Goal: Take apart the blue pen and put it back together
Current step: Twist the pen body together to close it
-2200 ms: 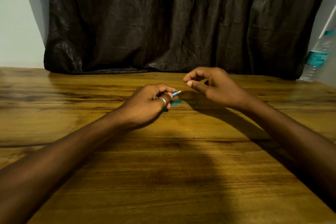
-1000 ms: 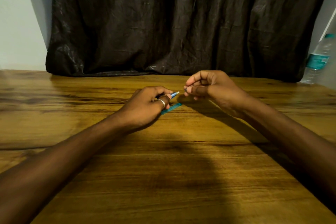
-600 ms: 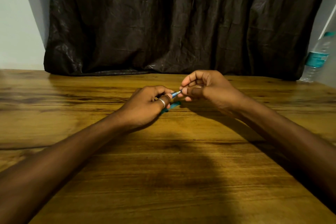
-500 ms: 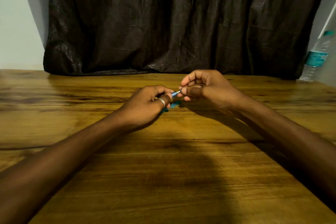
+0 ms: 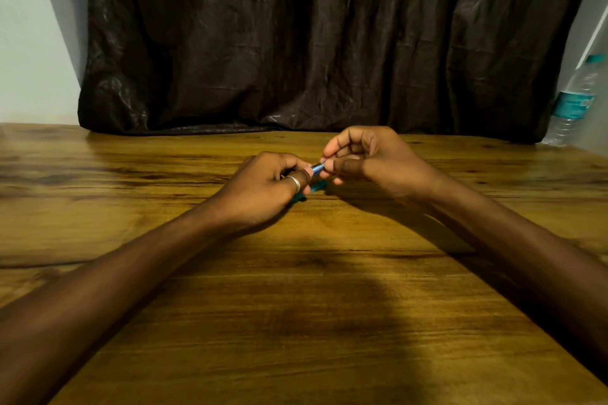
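Observation:
My left hand [image 5: 263,187], with a ring on one finger, is closed around the blue pen [image 5: 316,168]; only a short blue stretch of it shows past the fingertips. My right hand [image 5: 371,159] meets it from the right, thumb and forefinger pinched on the pen's tip end. A second teal-blue pen part [image 5: 316,187] lies on the wooden table [image 5: 296,322] just under my left fingers, partly hidden by them. Both hands hover low over the middle of the table.
A dark crumpled curtain [image 5: 312,43] hangs behind the table's far edge. A clear water bottle [image 5: 574,102] with a teal label and cap stands at the far right. A pale wall [image 5: 29,43] shows at the left.
My right hand has moved left from a small gap to the pen and pinched its tip end. My left hand has stayed in place, holding the pen.

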Demonstrator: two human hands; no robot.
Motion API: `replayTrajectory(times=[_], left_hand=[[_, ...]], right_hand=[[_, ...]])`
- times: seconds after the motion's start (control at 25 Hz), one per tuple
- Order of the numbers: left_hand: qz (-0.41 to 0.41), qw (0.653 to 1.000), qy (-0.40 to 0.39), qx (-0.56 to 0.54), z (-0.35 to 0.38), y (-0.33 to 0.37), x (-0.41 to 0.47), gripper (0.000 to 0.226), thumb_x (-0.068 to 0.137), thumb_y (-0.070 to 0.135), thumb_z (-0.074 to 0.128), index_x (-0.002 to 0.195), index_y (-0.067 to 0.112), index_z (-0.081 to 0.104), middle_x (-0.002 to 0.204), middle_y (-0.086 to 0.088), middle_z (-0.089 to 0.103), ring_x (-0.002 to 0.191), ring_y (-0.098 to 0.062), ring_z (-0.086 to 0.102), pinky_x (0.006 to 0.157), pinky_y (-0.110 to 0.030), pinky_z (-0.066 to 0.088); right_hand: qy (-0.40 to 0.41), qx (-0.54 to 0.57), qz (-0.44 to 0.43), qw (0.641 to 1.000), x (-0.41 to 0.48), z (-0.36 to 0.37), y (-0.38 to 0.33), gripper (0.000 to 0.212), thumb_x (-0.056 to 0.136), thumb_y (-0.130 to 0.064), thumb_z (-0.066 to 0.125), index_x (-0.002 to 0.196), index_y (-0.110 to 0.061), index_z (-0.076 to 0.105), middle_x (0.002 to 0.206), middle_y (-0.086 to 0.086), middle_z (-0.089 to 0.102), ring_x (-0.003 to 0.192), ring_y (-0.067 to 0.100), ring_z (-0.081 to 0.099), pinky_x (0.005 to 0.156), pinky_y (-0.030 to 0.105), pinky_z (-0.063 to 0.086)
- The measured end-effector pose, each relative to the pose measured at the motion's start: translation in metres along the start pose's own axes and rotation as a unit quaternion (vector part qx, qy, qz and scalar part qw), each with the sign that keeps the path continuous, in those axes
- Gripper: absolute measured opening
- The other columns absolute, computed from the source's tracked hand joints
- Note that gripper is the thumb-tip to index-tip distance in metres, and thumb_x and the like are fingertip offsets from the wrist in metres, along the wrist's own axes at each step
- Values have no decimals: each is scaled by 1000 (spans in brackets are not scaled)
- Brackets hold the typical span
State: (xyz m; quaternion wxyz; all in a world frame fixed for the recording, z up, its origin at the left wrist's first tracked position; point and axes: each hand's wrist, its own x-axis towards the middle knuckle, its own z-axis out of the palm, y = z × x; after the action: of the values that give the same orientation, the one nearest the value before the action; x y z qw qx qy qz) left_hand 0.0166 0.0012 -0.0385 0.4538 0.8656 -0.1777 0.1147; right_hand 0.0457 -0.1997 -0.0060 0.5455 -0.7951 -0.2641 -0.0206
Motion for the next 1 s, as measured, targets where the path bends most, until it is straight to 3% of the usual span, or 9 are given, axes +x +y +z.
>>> replayTrajectory(times=[0.24, 0.4, 0.48, 0.56, 0.72, 0.84, 0.92, 1.0], left_hand=[[-6, 1000, 1, 0, -1, 2, 0, 20, 100, 26, 57, 95, 28, 77, 87, 3, 79, 89, -27, 74, 83, -53, 57], [-3, 1000, 3, -4, -1, 3, -2, 21, 101, 24, 57, 93, 26, 77, 86, 0, 79, 87, -34, 73, 77, -56, 58], [-2, 1000, -1, -8, -2, 2, -1, 22, 100, 24, 57, 91, 25, 77, 80, 3, 77, 73, -29, 70, 65, -51, 54], [-4, 1000, -6, -7, -2, 2, -2, 24, 102, 24, 56, 88, 26, 75, 72, 11, 72, 63, -14, 61, 61, -39, 46], [1, 1000, 1, -20, -2, 6, -1, 23, 98, 29, 57, 86, 24, 76, 87, 2, 77, 80, -27, 69, 70, -45, 53], [-1, 1000, 6, -22, -1, 9, -3, 25, 100, 30, 57, 86, 22, 76, 89, 0, 77, 82, -24, 70, 72, -43, 53], [0, 1000, 5, -15, -2, 12, -4, 25, 102, 29, 56, 87, 21, 76, 76, 11, 75, 70, -11, 67, 65, -38, 51], [-13, 1000, 2, -28, -2, 12, -4, 23, 103, 25, 55, 91, 21, 74, 57, 18, 66, 49, 2, 53, 50, -24, 42]], right_hand=[[7, 12, 3, 1000, -1, 4, 0, 18, 85, 11, 66, 93, -6, 63, 93, 22, 69, 74, 14, 69, 66, 24, 59], [15, 15, 1, 1000, -3, 5, -2, 17, 85, 10, 67, 92, -5, 64, 99, 31, 68, 81, 23, 67, 66, 24, 58], [17, 20, -1, 1000, -3, 6, -3, 15, 85, 9, 66, 93, -3, 63, 97, 27, 69, 76, 17, 68, 64, 23, 58], [20, 21, -1, 1000, -3, 6, -3, 15, 86, 9, 66, 94, -4, 64, 95, 25, 69, 73, 14, 67, 63, 22, 57], [19, 56, 20, 998, -3, 6, -3, 15, 87, 1, 68, 100, -5, 65, 93, 19, 70, 75, 13, 68, 60, 22, 54], [6, 49, 32, 998, -3, 7, 2, 14, 90, -6, 67, 103, -3, 69, 85, 4, 71, 73, 5, 66, 59, 21, 49], [0, 37, 31, 999, -3, 6, 3, 9, 92, -7, 65, 99, -6, 71, 83, 1, 72, 74, 4, 66, 59, 20, 48], [9, 34, 29, 999, -3, 3, 1, 7, 93, -9, 64, 97, -7, 70, 86, 4, 71, 78, 6, 66, 59, 19, 49]])
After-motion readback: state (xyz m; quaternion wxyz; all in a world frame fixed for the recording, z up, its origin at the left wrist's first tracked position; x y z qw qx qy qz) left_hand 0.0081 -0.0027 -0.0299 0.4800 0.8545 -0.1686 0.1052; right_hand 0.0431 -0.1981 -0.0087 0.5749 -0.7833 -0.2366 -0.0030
